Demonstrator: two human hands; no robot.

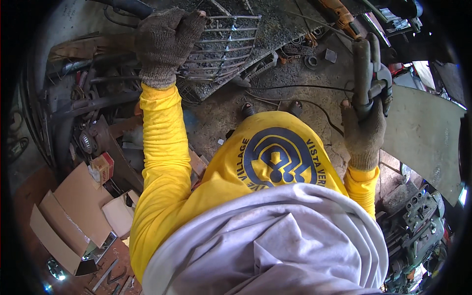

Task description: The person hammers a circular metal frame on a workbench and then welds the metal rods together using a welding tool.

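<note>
A brown knitted glove covers my left hand (167, 46), which is closed at the left side of a curved rack of metal bars (228, 46). Its fingertips are partly hidden. The rack lies over a worktop strewn with dark grit. My right hand (365, 130), gloved the same way, is wrapped round the lower end of a metal tool with thick tubular arms (363, 73) and a curved side piece. The tool points away from me, and its exact kind cannot be made out.
Scrap metal (83, 105) crowds the left side, with an opened cardboard box (73, 201) below it. Dark cables (305, 88) cross the floor near my feet. A flat pale sheet (423, 137) lies at the right, above greenish machinery (415, 231). An orange tool (338, 17) is at the far right.
</note>
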